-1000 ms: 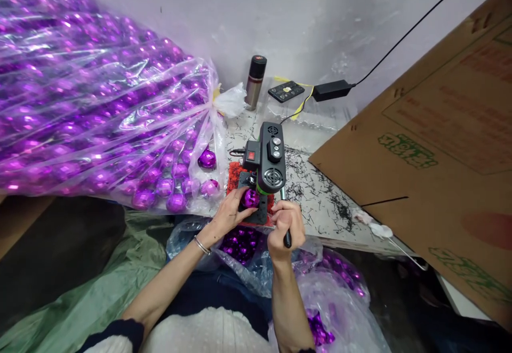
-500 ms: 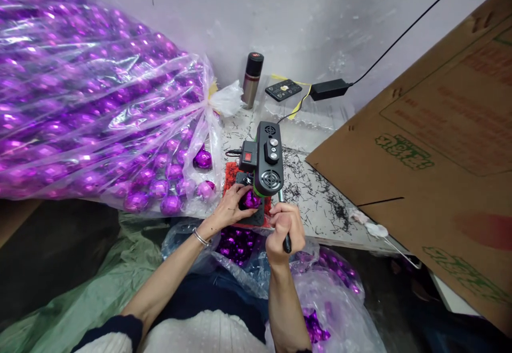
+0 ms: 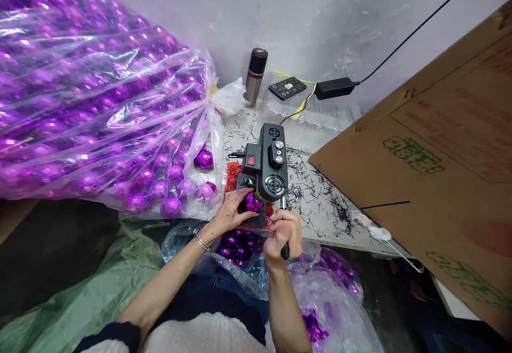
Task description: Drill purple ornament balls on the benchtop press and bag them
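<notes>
A small black bench drill press [image 3: 273, 155] with a red switch stands on a red mat [image 3: 232, 177] on the table. Beneath its head is a shiny purple bauble [image 3: 253, 201] on the dark base plate. My left hand [image 3: 232, 209] grips this bauble from the left between thumb and fingers. My right hand [image 3: 285, 234] is wrapped around the black-ended metal lever [image 3: 284, 251] on the machine's right side. The drill tip is hidden by the head.
A large clear bag [image 3: 120, 113] of purple baubles fills the left. A cardboard box [image 3: 432, 166] leans in at right. Behind stand a flask [image 3: 255, 78], a phone [image 3: 287, 88] and a power adapter [image 3: 336, 88]. Black shavings litter the tabletop [image 3: 316, 203]. More bagged baubles [image 3: 240, 243] lie in front.
The view has shifted slightly. Both hands keep their grips, on the bauble and on the lever; the lever and right hand look almost the same as before.
</notes>
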Demonstrator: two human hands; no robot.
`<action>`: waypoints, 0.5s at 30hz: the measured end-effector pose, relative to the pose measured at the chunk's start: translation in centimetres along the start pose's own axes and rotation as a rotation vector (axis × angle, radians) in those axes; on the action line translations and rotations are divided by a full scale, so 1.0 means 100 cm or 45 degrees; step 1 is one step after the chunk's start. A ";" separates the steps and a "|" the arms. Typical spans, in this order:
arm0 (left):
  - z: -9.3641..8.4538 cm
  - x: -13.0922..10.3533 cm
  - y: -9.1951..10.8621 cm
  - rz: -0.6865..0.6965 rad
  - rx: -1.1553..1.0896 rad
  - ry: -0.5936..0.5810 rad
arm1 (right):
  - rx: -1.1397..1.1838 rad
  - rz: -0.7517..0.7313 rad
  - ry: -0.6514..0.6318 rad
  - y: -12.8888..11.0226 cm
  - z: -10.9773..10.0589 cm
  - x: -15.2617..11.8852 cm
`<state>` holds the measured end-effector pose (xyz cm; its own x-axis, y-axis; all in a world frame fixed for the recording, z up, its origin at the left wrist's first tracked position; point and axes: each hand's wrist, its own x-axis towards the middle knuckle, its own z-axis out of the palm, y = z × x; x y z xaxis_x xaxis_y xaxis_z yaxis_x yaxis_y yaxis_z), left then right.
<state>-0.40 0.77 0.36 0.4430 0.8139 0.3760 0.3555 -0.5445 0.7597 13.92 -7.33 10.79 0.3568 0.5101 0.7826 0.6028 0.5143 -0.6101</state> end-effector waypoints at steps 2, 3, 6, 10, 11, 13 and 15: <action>-0.001 0.001 0.002 -0.010 -0.002 -0.016 | 0.016 -0.010 0.035 0.005 0.003 -0.005; -0.002 0.001 0.003 -0.017 -0.002 -0.023 | 0.028 -0.018 0.055 0.007 0.005 -0.007; -0.002 0.002 0.005 -0.028 -0.006 -0.031 | 0.064 -0.043 0.094 0.013 0.008 -0.010; -0.002 0.002 0.006 -0.039 -0.009 -0.029 | 0.068 -0.070 0.101 0.016 0.009 -0.011; -0.002 0.002 0.007 -0.043 -0.006 -0.029 | 0.064 -0.074 0.105 0.016 0.009 -0.011; -0.002 0.002 0.007 -0.048 0.002 -0.029 | 0.051 -0.075 0.115 0.016 0.009 -0.011; -0.001 0.002 0.007 -0.043 0.007 -0.024 | 0.053 -0.079 0.123 0.015 0.010 -0.010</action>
<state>-0.12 0.58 1.01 0.4456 0.8281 0.3400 0.3753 -0.5176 0.7689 13.75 -6.35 8.92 0.3881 0.4089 0.8260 0.5964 0.5719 -0.5633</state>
